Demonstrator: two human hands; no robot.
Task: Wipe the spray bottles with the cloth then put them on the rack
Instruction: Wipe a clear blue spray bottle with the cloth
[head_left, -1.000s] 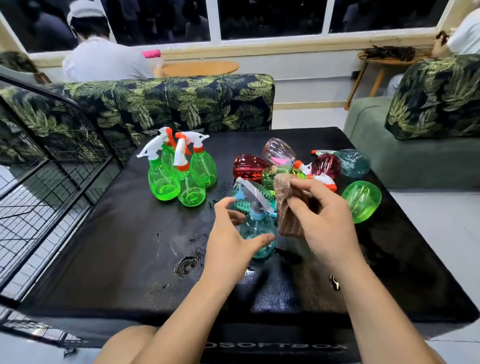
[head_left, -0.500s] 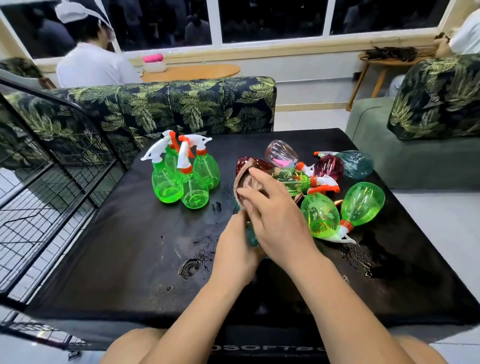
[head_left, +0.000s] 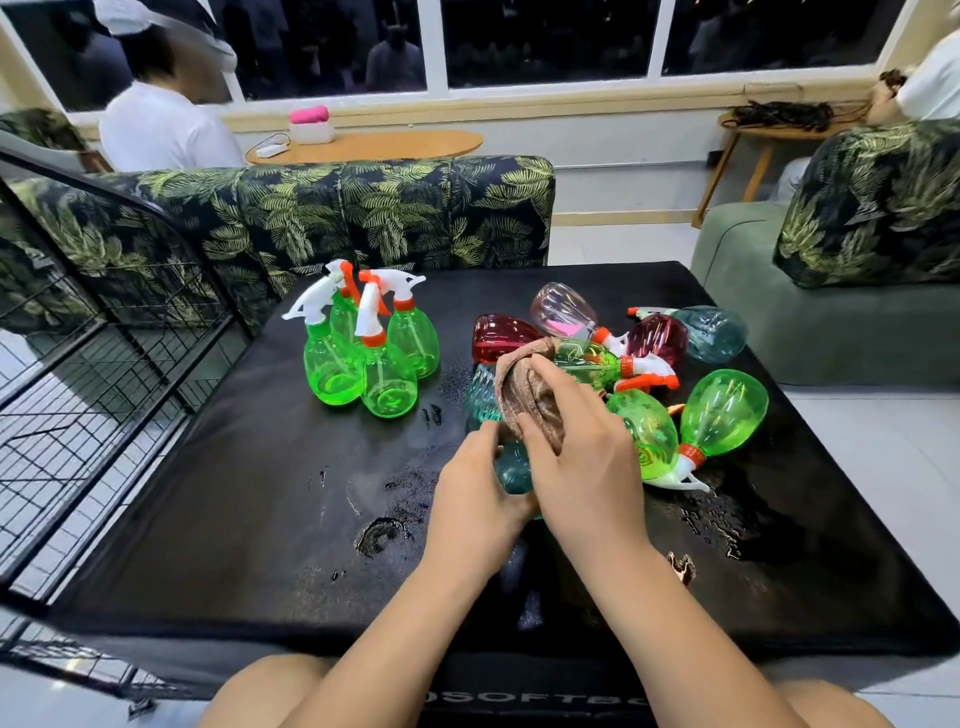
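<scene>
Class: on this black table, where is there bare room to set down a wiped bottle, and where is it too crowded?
Bare: the left strip between the upright green bottles and the wire rack, and the near edge either side of the forearms. Crowded: the far right, where lying bottles pile together, and the centre, where both hands work.

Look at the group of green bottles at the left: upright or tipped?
Upright. The green bottles stand on their bases on the black table, spray heads on top.

Wet black table (head_left: 218, 509) carries standing green bottles (head_left: 371, 364) and toppled bottles (head_left: 722, 410).
</scene>
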